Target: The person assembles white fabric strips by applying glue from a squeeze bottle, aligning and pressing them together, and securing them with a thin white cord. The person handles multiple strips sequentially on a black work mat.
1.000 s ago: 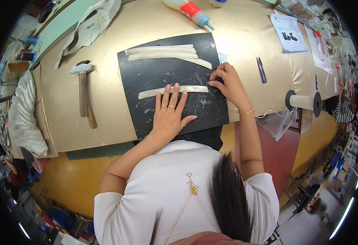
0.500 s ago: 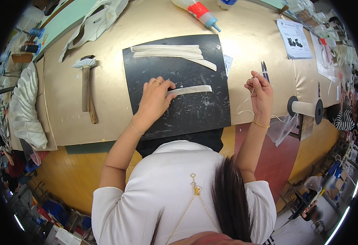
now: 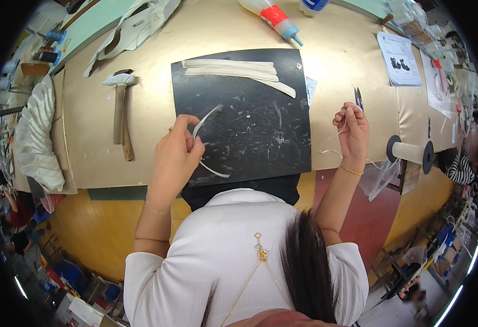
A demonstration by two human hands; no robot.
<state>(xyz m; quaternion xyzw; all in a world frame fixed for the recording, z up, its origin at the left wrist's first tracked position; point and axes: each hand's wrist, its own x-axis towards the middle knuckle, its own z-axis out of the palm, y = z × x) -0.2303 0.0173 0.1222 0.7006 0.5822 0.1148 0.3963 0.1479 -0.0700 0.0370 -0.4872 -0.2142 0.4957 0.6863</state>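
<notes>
My left hand point(image 3: 174, 155) pinches a narrow white strip point(image 3: 215, 172) between thumb and fingers, holding it curved over the lower left part of a black board point(image 3: 255, 158). Several similar cream strips point(image 3: 228, 68) lie at the board's far edge. Right of the board, my right hand point(image 3: 353, 131) is raised with its fingertips closed on a thin white cord point(image 3: 331, 151). That cord hangs in a loop toward a spool point(image 3: 410, 152) with black ends. Pointed dark snips point(image 3: 358, 97) show just beyond the right fingertips; whether the hand touches them I cannot tell.
A hammer point(image 3: 120, 109) with a cloth-wrapped head lies left of the board. Farther left are stacked white pieces point(image 3: 37, 136). A bottle with a blue nozzle point(image 3: 274, 16) lies at the back. A printed sheet point(image 3: 398, 59) and a clear plastic bag point(image 3: 378, 180) are on the right.
The strip that lay on the board under my left hand is now lifted and bent. My left hand has drawn back toward me and left. My right hand still pinches the cord.
</notes>
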